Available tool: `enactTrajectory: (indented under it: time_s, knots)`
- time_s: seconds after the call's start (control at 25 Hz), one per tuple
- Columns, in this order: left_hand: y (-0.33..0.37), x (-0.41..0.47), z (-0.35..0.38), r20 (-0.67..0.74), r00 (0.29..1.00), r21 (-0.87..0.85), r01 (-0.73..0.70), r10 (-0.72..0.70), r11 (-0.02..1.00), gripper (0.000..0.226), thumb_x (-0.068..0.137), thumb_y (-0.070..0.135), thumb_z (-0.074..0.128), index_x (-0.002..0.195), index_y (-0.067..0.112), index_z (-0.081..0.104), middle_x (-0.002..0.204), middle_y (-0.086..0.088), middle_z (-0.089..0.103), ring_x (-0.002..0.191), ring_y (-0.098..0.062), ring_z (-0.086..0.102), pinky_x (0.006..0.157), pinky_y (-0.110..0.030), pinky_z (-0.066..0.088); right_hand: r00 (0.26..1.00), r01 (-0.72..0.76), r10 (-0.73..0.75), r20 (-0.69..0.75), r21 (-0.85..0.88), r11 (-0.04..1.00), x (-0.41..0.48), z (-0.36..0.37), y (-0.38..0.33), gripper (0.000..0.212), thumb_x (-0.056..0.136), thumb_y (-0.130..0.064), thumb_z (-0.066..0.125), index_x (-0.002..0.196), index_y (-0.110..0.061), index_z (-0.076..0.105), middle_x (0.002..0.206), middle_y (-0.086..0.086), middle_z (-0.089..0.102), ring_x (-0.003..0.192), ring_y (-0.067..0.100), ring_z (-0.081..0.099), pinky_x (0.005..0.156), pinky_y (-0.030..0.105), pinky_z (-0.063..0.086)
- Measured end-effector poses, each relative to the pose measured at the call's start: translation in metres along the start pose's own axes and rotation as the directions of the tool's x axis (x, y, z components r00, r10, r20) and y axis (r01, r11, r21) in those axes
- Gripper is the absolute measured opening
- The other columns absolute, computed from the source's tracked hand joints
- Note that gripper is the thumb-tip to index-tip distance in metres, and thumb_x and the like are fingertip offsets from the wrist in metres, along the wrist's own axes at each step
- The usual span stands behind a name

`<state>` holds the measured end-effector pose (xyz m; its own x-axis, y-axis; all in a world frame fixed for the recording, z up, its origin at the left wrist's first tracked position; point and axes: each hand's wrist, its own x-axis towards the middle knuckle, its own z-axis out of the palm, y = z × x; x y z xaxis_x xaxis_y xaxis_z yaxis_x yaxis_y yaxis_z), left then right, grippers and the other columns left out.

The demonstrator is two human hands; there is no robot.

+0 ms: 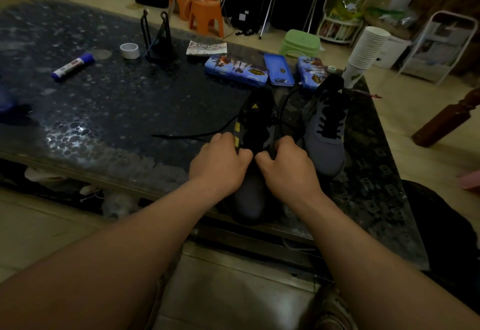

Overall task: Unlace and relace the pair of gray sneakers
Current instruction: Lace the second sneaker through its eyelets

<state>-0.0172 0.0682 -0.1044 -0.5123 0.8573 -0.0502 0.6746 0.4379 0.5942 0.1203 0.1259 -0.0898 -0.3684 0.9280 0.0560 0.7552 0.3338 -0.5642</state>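
Two grips, left hand (220,163) and right hand (288,166), pinch near sneaker's (255,119) laces (181,136) at table (78,166) edge.

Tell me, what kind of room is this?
Probably a living room in someone's home: there is a low, dark speckled glass-topped table, two orange plastic stools on the tiled floor behind it, and a tall stack of white paper cups.

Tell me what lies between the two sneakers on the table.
In the head view, a loose black lace curves over bare table between the left sneaker and the right sneaker.
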Motion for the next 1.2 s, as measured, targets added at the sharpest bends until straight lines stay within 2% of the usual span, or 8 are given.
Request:
enactTrajectory:
  time_s: [0.16,0.28,0.44,0.6,0.68,0.8,1.0,1.2]
  knots:
    - [-0.010,0.007,-0.013,0.109,0.993,-0.152,-0.032,0.049,0.988,0.035,0.096,0.047,0.044,0.114,0.024,0.062,0.116,-0.001,0.066,0.103,-0.024,0.060,0.087,-0.041,0.050,0.992,-0.050,0.043,0.116,0.058,0.997,0.010,-0.017,0.012,0.025,0.100,-0.027,0.047,0.083,-0.011,0.055,0.076,0.005,0.063,0.070,0.026,0.060,0.057,0.036,0.040]
    - [-0.013,0.016,-0.026,0.189,0.978,-0.279,-0.036,0.092,0.959,0.037,0.098,0.042,0.055,0.129,0.023,0.062,0.117,0.003,0.067,0.107,-0.015,0.061,0.091,-0.032,0.047,0.995,-0.047,0.037,0.096,0.100,0.994,0.014,-0.026,0.010,0.014,0.101,-0.027,0.049,0.094,-0.017,0.057,0.080,0.002,0.064,0.070,0.020,0.061,0.055,0.034,0.042]
    - [-0.012,0.021,-0.026,0.190,0.973,-0.285,-0.073,0.132,0.956,0.036,0.093,0.039,0.067,0.124,0.023,0.061,0.111,0.006,0.070,0.105,-0.014,0.066,0.100,-0.041,0.053,0.993,-0.056,0.036,0.114,0.173,0.983,0.018,-0.025,0.011,0.011,0.105,-0.029,0.052,0.107,-0.021,0.059,0.085,0.000,0.066,0.070,0.016,0.063,0.054,0.031,0.044]
    - [-0.006,0.018,-0.034,0.200,0.966,-0.265,-0.106,0.163,0.958,0.035,0.094,0.036,0.070,0.122,0.022,0.056,0.101,0.009,0.068,0.096,-0.012,0.066,0.088,-0.034,0.054,0.996,-0.065,0.047,0.077,0.248,0.967,0.022,-0.026,0.020,0.017,0.108,-0.025,0.050,0.105,-0.021,0.066,0.085,0.002,0.071,0.073,0.021,0.068,0.062,0.038,0.056]
    - [-0.003,0.018,-0.039,0.212,0.965,-0.263,-0.093,0.152,0.960,0.035,0.094,0.035,0.070,0.122,0.021,0.055,0.099,0.005,0.070,0.091,-0.012,0.067,0.081,-0.034,0.053,0.992,-0.106,0.069,0.108,0.391,0.914,0.020,-0.024,0.022,0.017,0.107,-0.022,0.052,0.099,-0.018,0.066,0.089,0.008,0.073,0.082,0.027,0.071,0.072,0.043,0.061]
    - [0.000,0.014,-0.041,0.214,0.966,-0.235,-0.091,0.143,0.968,0.035,0.093,0.042,0.072,0.117,0.023,0.054,0.094,0.001,0.070,0.087,-0.015,0.068,0.080,-0.039,0.056,0.990,-0.113,0.054,0.131,0.494,0.862,0.018,-0.023,0.024,0.009,0.103,-0.012,0.058,0.096,-0.017,0.063,0.081,0.008,0.069,0.069,0.024,0.065,0.063,0.040,0.056]
    - [0.007,0.013,-0.035,0.050,0.980,-0.130,-0.185,0.193,0.974,0.023,0.097,0.045,0.066,0.096,0.024,0.056,0.088,0.004,0.064,0.083,-0.016,0.063,0.075,-0.040,0.054,0.998,-0.038,0.019,0.051,0.403,0.914,0.017,-0.023,0.020,0.005,0.100,-0.023,0.063,0.096,-0.021,0.063,0.083,-0.004,0.066,0.070,0.011,0.059,0.062,0.029,0.045]
    - [0.013,0.014,-0.025,-0.078,0.972,-0.090,-0.229,0.222,0.969,0.017,0.096,0.038,0.068,0.091,0.023,0.061,0.084,0.006,0.063,0.079,-0.014,0.060,0.064,-0.033,0.046,0.977,0.190,-0.184,-0.103,0.044,0.981,0.024,-0.020,0.012,0.018,0.093,-0.039,0.069,0.090,-0.026,0.057,0.091,-0.004,0.060,0.083,0.016,0.058,0.070,0.036,0.048]
